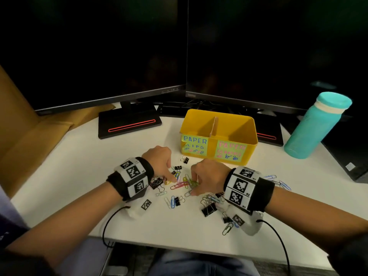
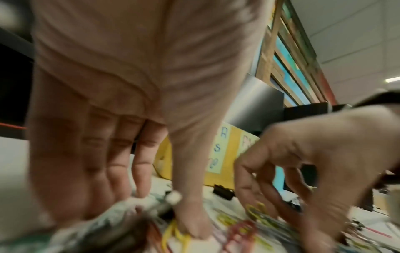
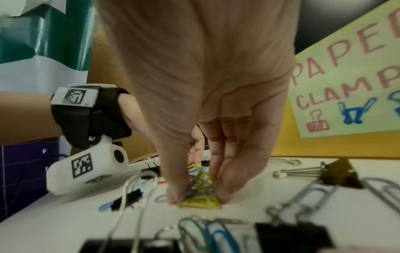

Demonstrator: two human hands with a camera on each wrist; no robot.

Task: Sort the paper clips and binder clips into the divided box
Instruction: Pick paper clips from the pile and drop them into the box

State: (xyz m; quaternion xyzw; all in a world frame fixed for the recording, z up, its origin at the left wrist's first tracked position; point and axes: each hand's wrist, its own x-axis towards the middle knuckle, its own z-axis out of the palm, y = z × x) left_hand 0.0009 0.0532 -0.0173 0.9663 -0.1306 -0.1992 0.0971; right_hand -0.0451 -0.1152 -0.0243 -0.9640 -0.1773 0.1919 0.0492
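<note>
Coloured paper clips (image 1: 182,184) and black binder clips (image 1: 208,209) lie scattered on the white desk (image 1: 79,176). Behind them stands the yellow divided box (image 1: 219,116); its left half is labelled for paper clips, its right for paper clamps. My right hand (image 1: 193,189) pinches a bunch of yellow-green paper clips (image 3: 202,186) between thumb and fingers, still down on the desk. My left hand (image 1: 174,177) reaches into the pile with straight fingers. Its thumb (image 2: 190,222) presses on a yellow paper clip (image 2: 171,234). More binder clips (image 3: 337,172) lie close by the right hand.
Two dark monitors (image 1: 119,56) on black stands (image 1: 129,124) stand behind the box. A teal bottle (image 1: 316,126) is at the right and brown cardboard (image 1: 29,132) at the left. The desk's front edge (image 1: 179,246) is near my lap. Wrist cables (image 1: 107,226) hang there.
</note>
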